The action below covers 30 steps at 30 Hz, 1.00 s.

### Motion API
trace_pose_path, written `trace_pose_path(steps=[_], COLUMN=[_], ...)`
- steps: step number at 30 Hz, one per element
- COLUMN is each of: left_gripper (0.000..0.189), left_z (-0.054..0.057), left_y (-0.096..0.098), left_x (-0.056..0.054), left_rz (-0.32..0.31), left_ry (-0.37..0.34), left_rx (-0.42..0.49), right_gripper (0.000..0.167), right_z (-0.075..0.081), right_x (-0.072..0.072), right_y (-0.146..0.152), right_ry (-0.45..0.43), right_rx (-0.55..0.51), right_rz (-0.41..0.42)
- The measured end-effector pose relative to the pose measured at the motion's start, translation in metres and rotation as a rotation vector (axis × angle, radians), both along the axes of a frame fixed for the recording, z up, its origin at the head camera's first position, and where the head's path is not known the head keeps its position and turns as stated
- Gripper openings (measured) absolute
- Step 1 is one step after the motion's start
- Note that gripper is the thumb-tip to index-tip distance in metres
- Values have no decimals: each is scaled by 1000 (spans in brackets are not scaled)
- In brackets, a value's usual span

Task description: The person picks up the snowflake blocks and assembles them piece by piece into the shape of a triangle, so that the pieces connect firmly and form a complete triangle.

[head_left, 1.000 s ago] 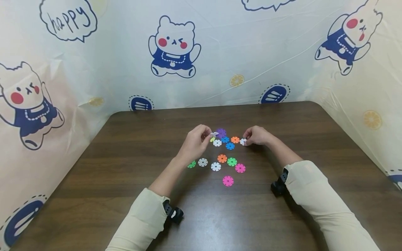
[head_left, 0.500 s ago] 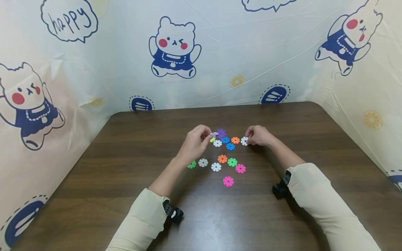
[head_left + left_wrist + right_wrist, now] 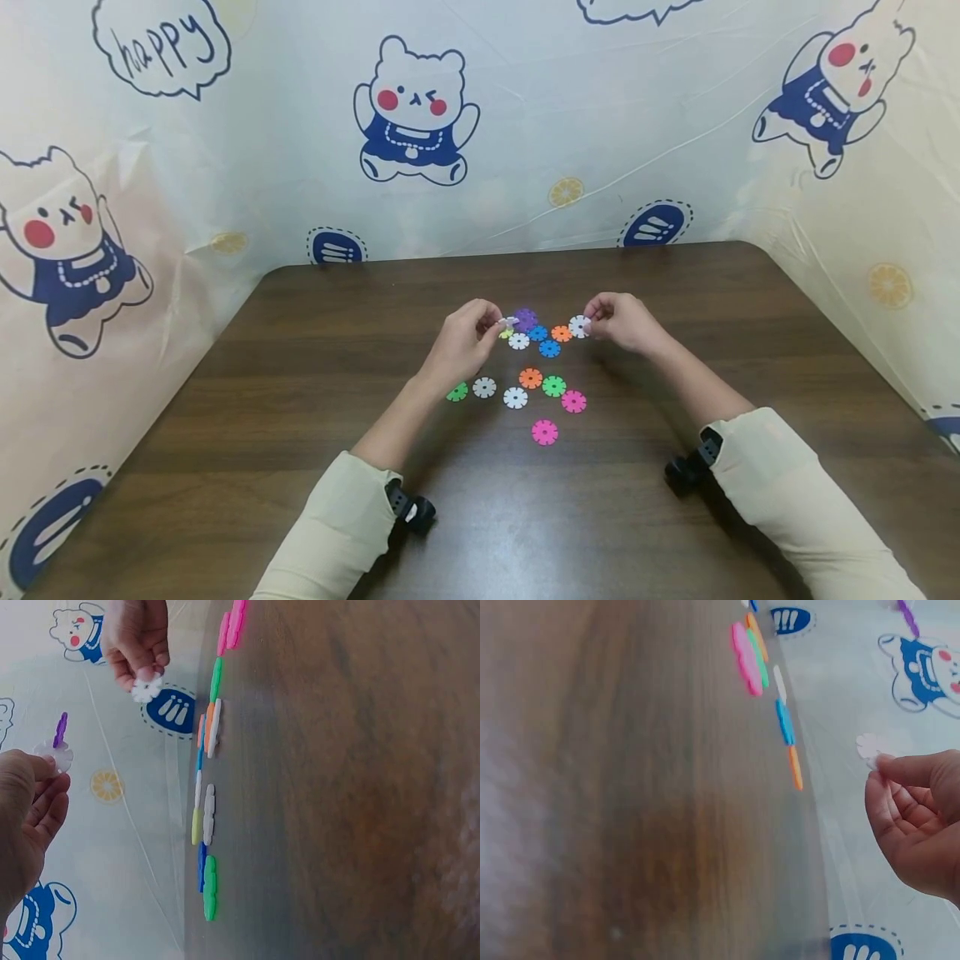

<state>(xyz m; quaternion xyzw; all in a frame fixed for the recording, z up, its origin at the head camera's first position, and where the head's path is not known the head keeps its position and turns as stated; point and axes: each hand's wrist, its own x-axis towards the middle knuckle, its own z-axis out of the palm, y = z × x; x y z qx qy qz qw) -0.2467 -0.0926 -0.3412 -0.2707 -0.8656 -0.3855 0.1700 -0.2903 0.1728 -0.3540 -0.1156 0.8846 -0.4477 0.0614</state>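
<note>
My left hand (image 3: 461, 343) pinches a white notched plastic disc (image 3: 63, 758) between thumb and fingers. Slotted into that disc's edge, at an angle to it, is a purple disc (image 3: 527, 318). Across from it, my right hand (image 3: 628, 323) holds a second white notched disc (image 3: 578, 326) by its rim with thumb and fingertips. Both hands are raised above the tabletop, as the wrist views show. Beneath and between them lie blue discs (image 3: 550, 349), an orange disc (image 3: 561, 333) and a white disc (image 3: 519, 341). A yellow disc (image 3: 196, 826) is partly hidden by the left fingers in the head view.
Nearer on the brown table (image 3: 315, 358) lie more flat discs: a green disc (image 3: 554, 387), an orange disc (image 3: 530, 378), white discs (image 3: 515, 398) and pink discs (image 3: 545, 432). Behind the table hangs a printed cloth (image 3: 525, 125). A black camera (image 3: 682, 475) sits on the right wrist.
My right hand has lifted its white disc off the tabletop, turning it toward the other hand. The left hand stays almost still with its joined white and purple discs.
</note>
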Motion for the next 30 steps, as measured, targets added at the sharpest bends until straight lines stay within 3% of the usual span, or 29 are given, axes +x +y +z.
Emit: trace_pose_path(steps=[14, 30], left_gripper=[7, 9], left_z=[-1, -2], left_y=[2, 6], left_x=[2, 4], left_rz=[-31, -68], left_ry=[-26, -51], left_rx=[-3, -3], right_gripper=[17, 15], right_z=[11, 12], right_x=[25, 36], right_y=[-12, -25], right_ry=[87, 117], right_rx=[-121, -269], right_rz=[-25, 26])
